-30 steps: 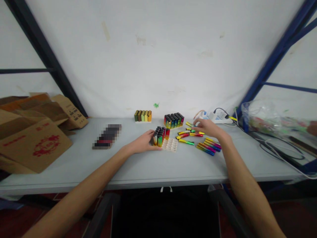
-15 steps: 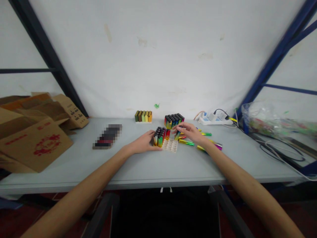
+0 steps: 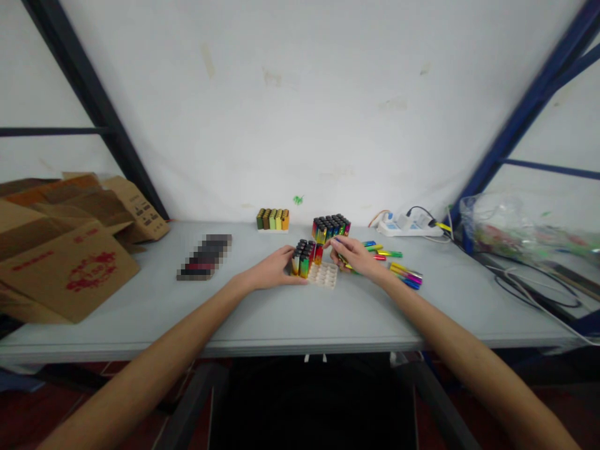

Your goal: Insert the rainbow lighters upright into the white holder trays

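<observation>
A white tray (image 3: 323, 275) with round holes stands on the table, its left part filled with upright shiny lighters (image 3: 304, 261) with black tops. My left hand (image 3: 274, 269) is wrapped round the tray's left end, thumb along the front, other fingers partly hidden behind the lighters. Over the right rear of the tray, my right hand (image 3: 351, 253) is closed in a pinch on a lighter, mostly hidden by the fingers. Bare holes show at the tray's right side. Loose lighters in yellow, purple and blue (image 3: 407, 275) lie right of this hand.
Behind stands a full block of black-topped lighters (image 3: 331, 226), with a gold and green block (image 3: 272, 219) to its left. A power strip (image 3: 407, 226) with cables lies at the back right. Cardboard boxes (image 3: 70, 256) fill the left end; plastic bags (image 3: 506, 225) are far right.
My right hand has shifted slightly left and down, and the lighter in it is now mostly hidden. More loose lighters show beside the hand. My left hand stays at the tray.
</observation>
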`<state>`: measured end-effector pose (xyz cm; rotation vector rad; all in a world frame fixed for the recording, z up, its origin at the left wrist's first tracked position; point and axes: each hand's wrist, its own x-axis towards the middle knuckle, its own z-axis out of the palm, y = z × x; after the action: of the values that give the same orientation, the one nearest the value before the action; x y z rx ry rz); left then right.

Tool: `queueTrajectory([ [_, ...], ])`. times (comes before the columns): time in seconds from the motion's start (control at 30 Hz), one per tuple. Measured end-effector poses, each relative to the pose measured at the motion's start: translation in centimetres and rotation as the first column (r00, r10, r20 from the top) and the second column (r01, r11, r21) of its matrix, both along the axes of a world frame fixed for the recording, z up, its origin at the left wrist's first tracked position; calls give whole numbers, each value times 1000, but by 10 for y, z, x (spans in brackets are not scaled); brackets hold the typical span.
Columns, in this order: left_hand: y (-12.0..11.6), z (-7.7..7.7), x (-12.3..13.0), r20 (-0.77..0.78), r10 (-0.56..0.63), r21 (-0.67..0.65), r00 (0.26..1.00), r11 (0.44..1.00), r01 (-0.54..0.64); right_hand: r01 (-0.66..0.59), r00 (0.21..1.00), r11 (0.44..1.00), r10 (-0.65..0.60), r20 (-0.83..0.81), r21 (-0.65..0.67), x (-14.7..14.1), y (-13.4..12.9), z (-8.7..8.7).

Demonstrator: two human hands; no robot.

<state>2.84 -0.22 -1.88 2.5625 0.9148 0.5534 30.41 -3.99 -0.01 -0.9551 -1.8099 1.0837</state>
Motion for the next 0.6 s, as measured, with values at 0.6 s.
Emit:
queueTrajectory([
  [0.6,-4,4,0,-7,3,-2,1000,1000,-3,346,862,877,-438,255,334,-7,1,-4],
])
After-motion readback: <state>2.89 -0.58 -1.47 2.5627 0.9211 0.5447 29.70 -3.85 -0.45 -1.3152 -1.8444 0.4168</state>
